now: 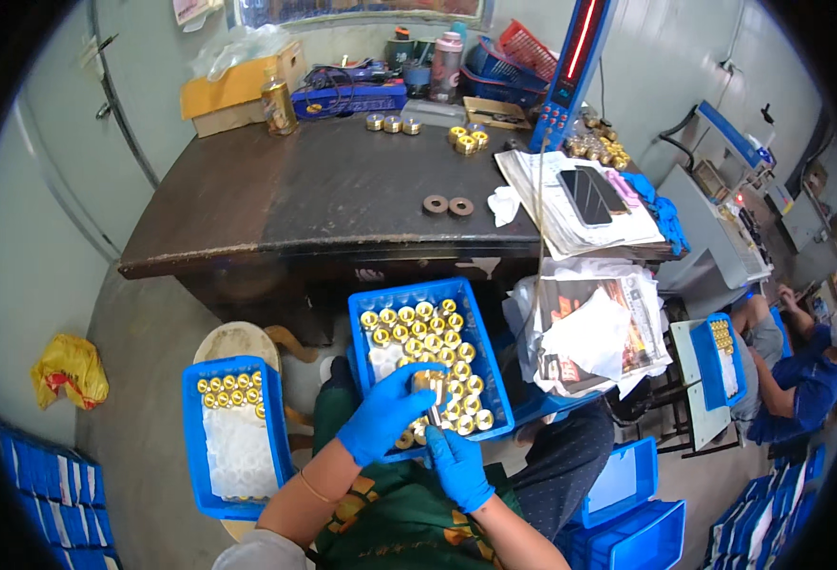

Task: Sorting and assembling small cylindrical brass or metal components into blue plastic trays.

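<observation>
my left hand (378, 423) curled round a gold fitting (426, 381), right hand (459, 467) half-closed, hold unclear to me, near edge of blue crate (492, 368)

Dark desk (342, 176) (edge (276, 250) worn), two brown rings (428, 205), gold-coloured fittings (467, 142), stacked papers (544, 211), cardboard box (226, 119)

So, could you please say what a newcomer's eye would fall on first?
Probably the blue-gloved left hand and right hand, over a blue crate of gold-coloured metal pieces below centre. Then the blue column with its glowing red strip, on the right of the desk.
</observation>
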Available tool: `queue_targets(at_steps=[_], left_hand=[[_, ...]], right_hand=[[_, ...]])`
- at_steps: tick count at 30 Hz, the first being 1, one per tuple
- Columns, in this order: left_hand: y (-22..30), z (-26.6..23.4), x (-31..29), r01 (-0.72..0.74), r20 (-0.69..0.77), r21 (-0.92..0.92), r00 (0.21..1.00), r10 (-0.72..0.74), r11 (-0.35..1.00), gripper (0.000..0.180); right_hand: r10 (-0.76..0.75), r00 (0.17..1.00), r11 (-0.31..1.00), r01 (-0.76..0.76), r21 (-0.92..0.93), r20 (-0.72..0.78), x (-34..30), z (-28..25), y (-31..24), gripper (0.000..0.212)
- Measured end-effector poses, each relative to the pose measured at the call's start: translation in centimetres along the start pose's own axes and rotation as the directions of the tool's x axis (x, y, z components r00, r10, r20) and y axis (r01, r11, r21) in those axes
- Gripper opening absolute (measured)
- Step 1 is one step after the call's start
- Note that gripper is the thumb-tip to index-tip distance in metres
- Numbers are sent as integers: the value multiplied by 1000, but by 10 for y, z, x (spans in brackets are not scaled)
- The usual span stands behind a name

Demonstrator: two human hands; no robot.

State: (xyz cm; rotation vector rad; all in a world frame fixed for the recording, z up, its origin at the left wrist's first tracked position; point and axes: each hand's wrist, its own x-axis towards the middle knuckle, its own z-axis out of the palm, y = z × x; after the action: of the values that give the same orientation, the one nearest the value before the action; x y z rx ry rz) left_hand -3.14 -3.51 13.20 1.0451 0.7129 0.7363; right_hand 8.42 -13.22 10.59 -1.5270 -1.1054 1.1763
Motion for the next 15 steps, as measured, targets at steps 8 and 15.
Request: queue_targets(at_steps=[8,15], left_hand=[[-12,26,-26,23,-224,-105,973,-46,994,41],[-6,30,-30,-12,-245,-63,970,-4,998,36]], right_hand=[[-371,917,745,199,-636,-147,-7,8,5,19],[-281,942,848,154,-508,-184,-11,0,-3,15]])
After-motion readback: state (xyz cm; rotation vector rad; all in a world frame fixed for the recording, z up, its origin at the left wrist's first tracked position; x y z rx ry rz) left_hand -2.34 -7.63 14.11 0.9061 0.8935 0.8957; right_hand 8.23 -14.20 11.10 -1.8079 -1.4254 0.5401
